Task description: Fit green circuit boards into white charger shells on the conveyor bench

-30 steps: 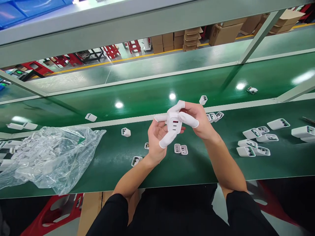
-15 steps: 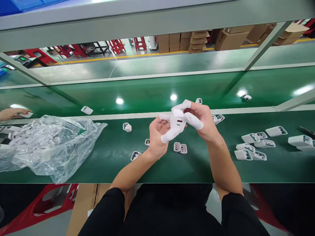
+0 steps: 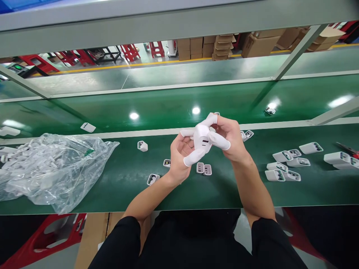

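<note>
A white charger housing point(image 3: 202, 137) with two dark slots in its face is held up between my hands over the green worktop. My left hand point(image 3: 182, 151) grips it from the left, with white finger cots on the thumb and a finger. From the right, my right hand point(image 3: 224, 136) pinches it, its thumb and forefinger also in white cots. Below the hands, two small white slotted end caps point(image 3: 203, 169) lie side by side. An open white housing point(image 3: 153, 179) with parts inside rests near my left forearm, and another point(image 3: 142, 146) stands farther back.
A clear plastic bag point(image 3: 64, 164) full of small white parts covers the left side. Several white housings point(image 3: 287, 164) lie grouped at the right, near pliers point(image 3: 347, 149). Behind a pale rail runs a green belt point(image 3: 165, 104) carrying scattered pieces, under a grey shelf frame point(image 3: 179, 26).
Pieces on the back belt have shifted left. The other person's hand at the far left has gone out of view. My hands keep their hold, with the housing turned slightly.
</note>
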Action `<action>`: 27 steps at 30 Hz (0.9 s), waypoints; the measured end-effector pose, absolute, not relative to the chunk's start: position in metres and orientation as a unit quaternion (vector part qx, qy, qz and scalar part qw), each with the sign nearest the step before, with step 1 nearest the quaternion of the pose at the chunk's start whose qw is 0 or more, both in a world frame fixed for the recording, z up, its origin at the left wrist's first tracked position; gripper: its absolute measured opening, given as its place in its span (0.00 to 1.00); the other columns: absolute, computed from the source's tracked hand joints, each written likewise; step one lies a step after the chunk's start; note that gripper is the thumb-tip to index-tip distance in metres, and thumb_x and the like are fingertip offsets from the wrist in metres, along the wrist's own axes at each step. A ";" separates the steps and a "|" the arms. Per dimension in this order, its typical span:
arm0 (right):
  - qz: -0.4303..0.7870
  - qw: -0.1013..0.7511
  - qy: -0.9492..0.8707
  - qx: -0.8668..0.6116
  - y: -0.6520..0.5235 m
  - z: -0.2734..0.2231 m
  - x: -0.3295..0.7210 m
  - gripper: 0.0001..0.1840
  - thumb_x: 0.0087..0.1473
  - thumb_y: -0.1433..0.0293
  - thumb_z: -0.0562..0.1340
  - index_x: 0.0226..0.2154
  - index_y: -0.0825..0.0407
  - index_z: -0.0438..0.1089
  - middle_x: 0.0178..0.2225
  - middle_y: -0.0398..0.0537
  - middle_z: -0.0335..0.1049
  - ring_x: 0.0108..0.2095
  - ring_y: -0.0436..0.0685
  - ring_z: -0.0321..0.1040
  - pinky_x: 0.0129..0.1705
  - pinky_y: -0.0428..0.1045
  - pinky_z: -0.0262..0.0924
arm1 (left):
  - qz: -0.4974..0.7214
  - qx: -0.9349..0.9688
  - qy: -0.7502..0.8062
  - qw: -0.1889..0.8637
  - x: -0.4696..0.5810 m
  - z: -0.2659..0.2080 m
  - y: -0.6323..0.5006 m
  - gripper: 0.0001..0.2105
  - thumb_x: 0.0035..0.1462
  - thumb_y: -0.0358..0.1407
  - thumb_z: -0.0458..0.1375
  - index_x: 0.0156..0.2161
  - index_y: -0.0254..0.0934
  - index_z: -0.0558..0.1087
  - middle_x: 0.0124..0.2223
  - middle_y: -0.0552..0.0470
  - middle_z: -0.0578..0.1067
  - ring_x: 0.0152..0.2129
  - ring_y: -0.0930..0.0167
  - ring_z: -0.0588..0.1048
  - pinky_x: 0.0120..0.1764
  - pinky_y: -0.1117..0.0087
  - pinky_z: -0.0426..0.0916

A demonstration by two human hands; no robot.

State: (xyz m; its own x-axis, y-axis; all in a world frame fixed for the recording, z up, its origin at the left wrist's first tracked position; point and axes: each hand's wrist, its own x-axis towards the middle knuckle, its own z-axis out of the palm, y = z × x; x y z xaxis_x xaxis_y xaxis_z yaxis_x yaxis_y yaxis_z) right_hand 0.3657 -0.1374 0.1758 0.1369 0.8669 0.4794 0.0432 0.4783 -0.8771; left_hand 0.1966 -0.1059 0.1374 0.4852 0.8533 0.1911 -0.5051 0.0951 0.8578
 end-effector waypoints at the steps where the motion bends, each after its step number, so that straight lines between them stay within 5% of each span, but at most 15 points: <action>1: 0.313 0.644 -0.573 -0.398 -0.137 0.177 0.366 0.21 0.60 0.48 0.78 0.34 0.47 0.82 0.31 0.43 0.71 0.32 0.55 0.65 0.38 0.53 0.68 | 0.472 0.482 0.184 0.715 0.197 0.137 -0.105 0.32 0.44 0.49 0.86 0.50 0.40 0.81 0.49 0.44 0.86 0.47 0.59 0.87 0.54 0.55 0.86; 8: 0.306 0.615 -0.592 -0.421 -0.153 0.176 0.374 0.15 0.59 0.54 0.79 0.37 0.47 0.83 0.35 0.43 0.78 0.36 0.56 0.72 0.43 0.53 0.72 | 0.490 0.492 0.166 0.700 0.200 0.124 -0.110 0.25 0.45 0.46 0.85 0.43 0.39 0.81 0.39 0.50 0.85 0.35 0.66 0.86 0.44 0.64 0.86; 16: 0.022 0.593 -0.487 -0.641 -0.332 0.105 0.406 0.22 0.56 0.59 0.80 0.51 0.48 0.83 0.45 0.50 0.86 0.41 0.61 0.83 0.43 0.55 0.80 | 0.219 0.511 0.109 0.824 0.229 0.076 -0.189 0.39 0.48 0.40 0.85 0.62 0.45 0.72 0.43 0.51 0.85 0.38 0.64 0.89 0.45 0.63 0.86; 19: -0.117 0.487 -0.359 -0.788 -0.402 0.057 0.419 0.26 0.58 0.59 0.79 0.55 0.50 0.81 0.44 0.52 0.86 0.38 0.62 0.86 0.44 0.58 0.84 | 0.129 0.534 0.124 0.827 0.222 0.048 -0.238 0.32 0.55 0.42 0.82 0.60 0.46 0.73 0.43 0.52 0.84 0.39 0.64 0.88 0.50 0.58 0.86; 22: -0.249 0.332 -0.298 -0.860 -0.434 0.010 0.441 0.24 0.63 0.56 0.76 0.55 0.53 0.82 0.49 0.63 0.86 0.49 0.70 0.87 0.53 0.63 0.85 | 0.048 0.580 0.088 0.808 0.209 0.018 -0.279 0.29 0.57 0.45 0.80 0.59 0.48 0.75 0.43 0.52 0.82 0.39 0.62 0.87 0.51 0.52 0.87; 27: -0.259 0.250 -0.282 -0.889 -0.434 -0.041 0.465 0.16 0.69 0.61 0.69 0.53 0.52 0.82 0.56 0.66 0.82 0.54 0.70 0.86 0.60 0.64 0.83 | 0.039 0.626 0.017 0.778 0.199 -0.014 -0.308 0.32 0.40 0.58 0.83 0.50 0.58 0.80 0.39 0.49 0.83 0.33 0.50 0.86 0.37 0.38 0.86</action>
State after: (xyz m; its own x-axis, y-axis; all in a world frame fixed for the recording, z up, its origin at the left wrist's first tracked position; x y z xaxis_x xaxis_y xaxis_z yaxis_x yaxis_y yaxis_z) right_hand 0.4648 -0.4343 -0.0411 0.7070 0.3712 0.6020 0.6308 -0.7160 -0.2993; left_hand 0.1992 -0.3079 -0.0137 0.9964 0.0819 0.0230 -0.0400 0.2127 0.9763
